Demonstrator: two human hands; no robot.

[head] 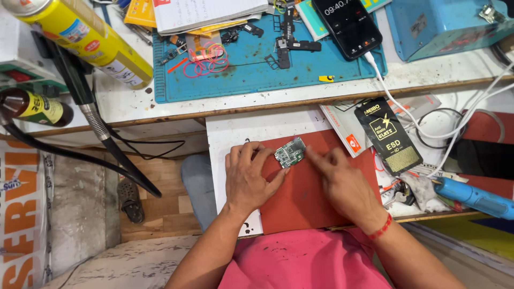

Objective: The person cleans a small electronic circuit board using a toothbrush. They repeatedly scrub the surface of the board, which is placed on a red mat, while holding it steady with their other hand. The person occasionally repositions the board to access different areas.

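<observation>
A small green circuit board (290, 152) lies on a red-brown mat (305, 198) on a pulled-out white shelf (235, 131). My left hand (247, 176) pinches the board's left and lower edges between thumb and fingers. To the board's right, my right hand (342, 179) points its index fingertip toward the board's right edge, with the other fingers curled. Whether that fingertip touches the board cannot be told. A red bead bracelet (381, 228) circles my right wrist.
A blue work mat (251, 75) with small parts, pink rubber bands (209, 58) and a black phone (347, 24) on a white cable lies on the bench above. A yellow spray can (85, 37), a brown bottle (35, 106), a black packet (388, 135) and a blue tool (474, 197) surround the shelf.
</observation>
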